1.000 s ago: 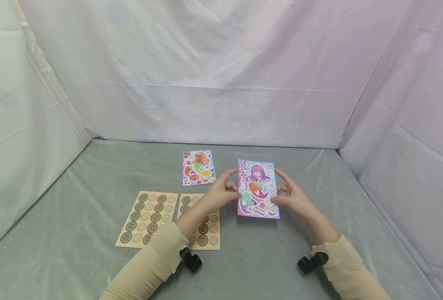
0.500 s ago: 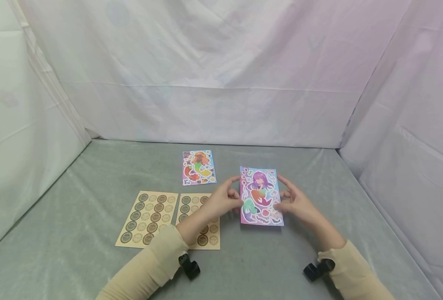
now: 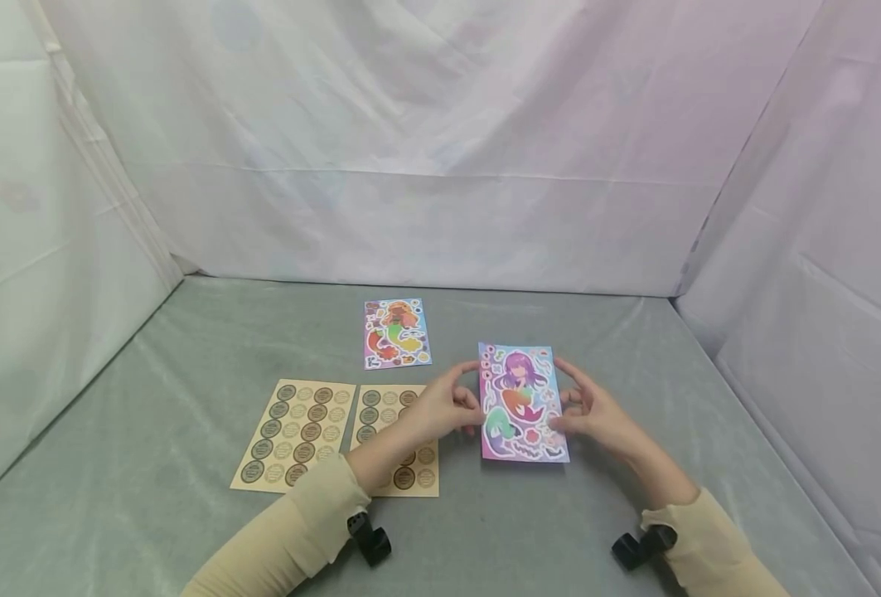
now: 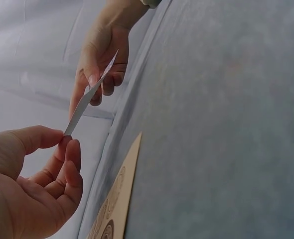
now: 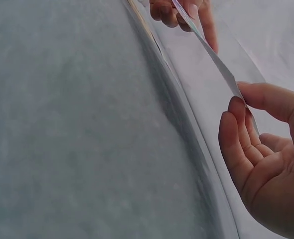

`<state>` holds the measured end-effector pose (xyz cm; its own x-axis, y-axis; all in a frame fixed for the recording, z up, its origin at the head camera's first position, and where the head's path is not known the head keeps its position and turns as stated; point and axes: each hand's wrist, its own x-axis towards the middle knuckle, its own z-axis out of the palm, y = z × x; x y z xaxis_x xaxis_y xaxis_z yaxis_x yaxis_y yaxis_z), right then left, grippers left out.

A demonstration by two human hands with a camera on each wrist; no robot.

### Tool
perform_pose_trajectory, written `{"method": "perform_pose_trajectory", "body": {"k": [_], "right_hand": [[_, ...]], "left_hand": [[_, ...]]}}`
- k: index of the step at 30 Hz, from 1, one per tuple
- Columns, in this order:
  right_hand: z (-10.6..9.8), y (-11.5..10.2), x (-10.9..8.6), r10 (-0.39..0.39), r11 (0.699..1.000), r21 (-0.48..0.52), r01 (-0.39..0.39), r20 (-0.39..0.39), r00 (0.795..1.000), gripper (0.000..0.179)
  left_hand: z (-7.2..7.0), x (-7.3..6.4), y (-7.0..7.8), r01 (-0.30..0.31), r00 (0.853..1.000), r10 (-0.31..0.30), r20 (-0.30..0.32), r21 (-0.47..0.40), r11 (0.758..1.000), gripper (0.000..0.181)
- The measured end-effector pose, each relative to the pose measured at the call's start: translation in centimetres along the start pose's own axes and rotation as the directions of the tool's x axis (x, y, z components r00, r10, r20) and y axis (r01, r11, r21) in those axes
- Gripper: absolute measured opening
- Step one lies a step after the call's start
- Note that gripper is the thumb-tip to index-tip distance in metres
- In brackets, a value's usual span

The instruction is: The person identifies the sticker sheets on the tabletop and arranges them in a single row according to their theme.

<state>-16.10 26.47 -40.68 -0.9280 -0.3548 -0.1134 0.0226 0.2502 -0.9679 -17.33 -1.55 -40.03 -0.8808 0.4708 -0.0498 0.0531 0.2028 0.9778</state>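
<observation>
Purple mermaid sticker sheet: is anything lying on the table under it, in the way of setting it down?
Nothing visible. The purple mermaid sticker sheet is pinched at its side edges by the left hand and right hand, above bare grey table cloth. The tan round-sticker sheets lie off to its left.

Soft, even, diffuse light fills a white fabric tent (image 3: 425, 149), with a faint pink tint toward its right side. Shadows on the grey table (image 3: 186, 356) are weak. No glare. The head view is sharp, bowed at the edges; wrist views blur close up.
</observation>
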Motion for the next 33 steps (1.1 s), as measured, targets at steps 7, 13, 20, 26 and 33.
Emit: {"method": "perform_pose_trajectory", "body": {"k": [7, 13, 20, 26, 33], "right_hand": [[-0.7, 0.1, -0.5, -0.018, 1.000, 0.015, 0.017, 0.040, 0.999, 0.097], [-0.9, 0.1, -0.8, -0.021, 0.999, 0.040, 0.018, 0.068, 0.998, 0.095], [-1.3, 0.4, -1.0, -0.046, 0.997, 0.070, 0.037, 0.128, 0.991, 0.094], [-1.6, 0.7, -1.0, -0.076, 0.994, 0.088, 0.061, 0.180, 0.981, 0.094], [-1.5, 0.9, -1.0, -0.053, 0.996, 0.075, 0.039, 0.195, 0.979, 0.094]], "left_hand": [[0.2, -0.1, -0.2, 0.011, 1.000, -0.010, 0.012, -0.017, 1.000, 0.083], [0.3, -0.5, -0.2, 0.024, 0.999, -0.023, 0.025, -0.021, 1.000, 0.083], [0.3, -0.7, -0.5, 0.048, 0.998, -0.046, 0.045, -0.037, 0.998, 0.086], [0.4, -0.8, -0.6, 0.062, 0.997, -0.061, 0.054, -0.020, 0.998, 0.086], [0.6, -1.1, -0.6, 0.078, 0.996, -0.078, 0.053, -0.007, 0.997, 0.088]]}}
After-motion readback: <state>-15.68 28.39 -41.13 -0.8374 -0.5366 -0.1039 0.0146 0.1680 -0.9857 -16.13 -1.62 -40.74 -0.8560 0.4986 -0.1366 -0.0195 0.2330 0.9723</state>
